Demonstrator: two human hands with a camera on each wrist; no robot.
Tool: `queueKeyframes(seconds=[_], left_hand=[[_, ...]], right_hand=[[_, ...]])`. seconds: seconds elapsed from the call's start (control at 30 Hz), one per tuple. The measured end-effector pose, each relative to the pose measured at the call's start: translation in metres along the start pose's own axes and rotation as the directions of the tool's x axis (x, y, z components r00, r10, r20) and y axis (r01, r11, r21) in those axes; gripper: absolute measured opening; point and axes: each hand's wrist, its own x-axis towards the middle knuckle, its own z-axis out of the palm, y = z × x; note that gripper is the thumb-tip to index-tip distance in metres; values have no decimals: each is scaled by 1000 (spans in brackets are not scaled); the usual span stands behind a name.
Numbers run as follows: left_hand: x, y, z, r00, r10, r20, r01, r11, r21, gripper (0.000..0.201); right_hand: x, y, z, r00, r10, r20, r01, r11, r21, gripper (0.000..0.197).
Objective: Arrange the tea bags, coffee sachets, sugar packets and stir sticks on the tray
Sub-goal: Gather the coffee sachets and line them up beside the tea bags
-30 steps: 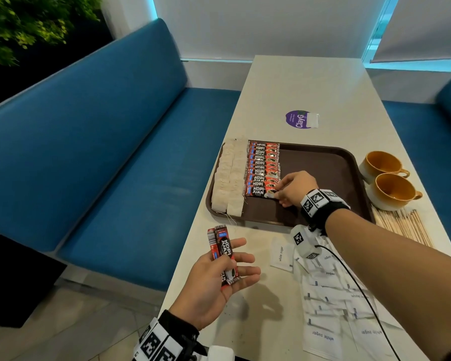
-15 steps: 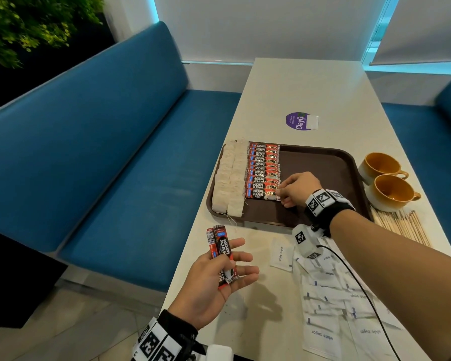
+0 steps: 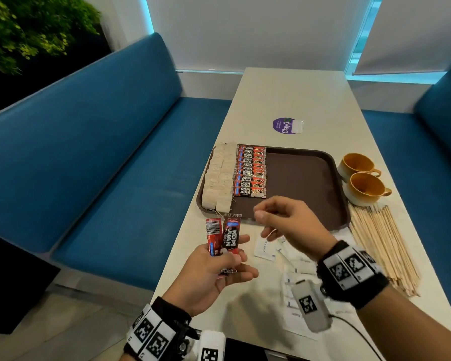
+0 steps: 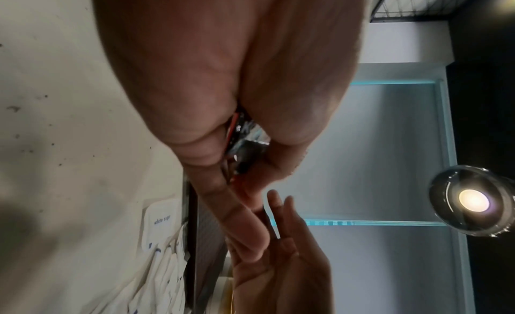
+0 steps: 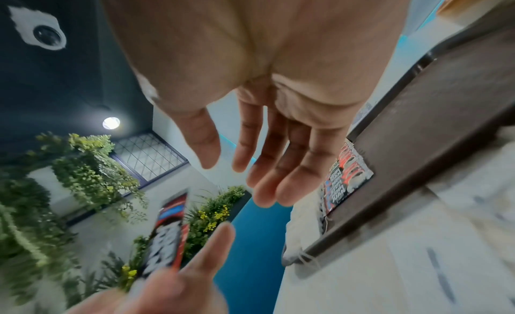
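Sachets in left hand

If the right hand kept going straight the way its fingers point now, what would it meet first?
Most likely the coffee sachets held upright in the left hand. The right hand, open and empty, points left toward them over the table edge; depth is uncertain.

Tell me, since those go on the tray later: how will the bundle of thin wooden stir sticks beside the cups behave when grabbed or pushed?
The thin wooden stir sticks lie loose and fanned on the white table, so a push would probably scatter them. Each looks stiff, light and slender, so perhaps easily snapped. A handful may slip apart unless squeezed together.
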Motion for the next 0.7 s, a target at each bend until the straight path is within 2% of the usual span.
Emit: queueKeyframes(seconds=[0.1,0.2,0.3,0.47,0.6,0.7], left_hand=[[-7,-2,10,1000,-9,14,8,998,65,29],[-14,-5,21,999,-18,39,12,988,155,19],[-17,-10,31,995,-38,95,16,974,228,21],[-20,-16,44,980,-90,176,37,958,285,20],[-20,-19,45,979,-125,160,71,949,307,20],[-20,-19,41,985,-128,119,95,965,246,20]], right_hand=[[-32,8,6,999,5,41,-9,996,91,19],[-56,17,8,996,26,80,-33,996,85,22],[-70,23,9,996,25,85,-32,995,90,23],[-79,25,11,999,-37,25,32,982,188,28],[-81,19,3,997,-43,-64,57,969,241,22],[-80,14,-7,992,-19,-127,62,938,342,21]])
